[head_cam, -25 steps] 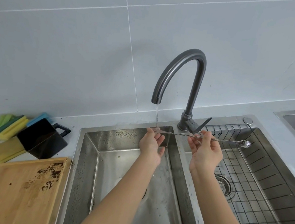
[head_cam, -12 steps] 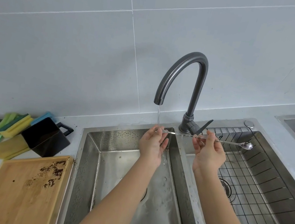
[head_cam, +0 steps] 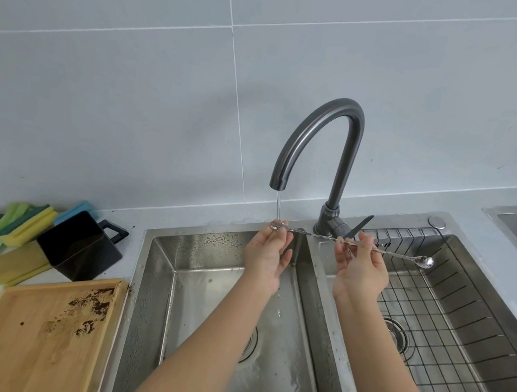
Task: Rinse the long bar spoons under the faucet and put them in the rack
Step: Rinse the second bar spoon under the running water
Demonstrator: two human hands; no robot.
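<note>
Head view: both hands — left hand, right hand — pinching bar spoon; thin, stiff, prob slippery wet — grip mid-shaft.

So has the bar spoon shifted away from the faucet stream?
No. The bar spoon still has its left end under the faucet stream, bowl over the rack.

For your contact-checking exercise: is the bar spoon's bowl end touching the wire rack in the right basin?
Apart. In the head view the bar spoon is held level by both hands, its bowl hanging in the air above the wire rack.
</note>
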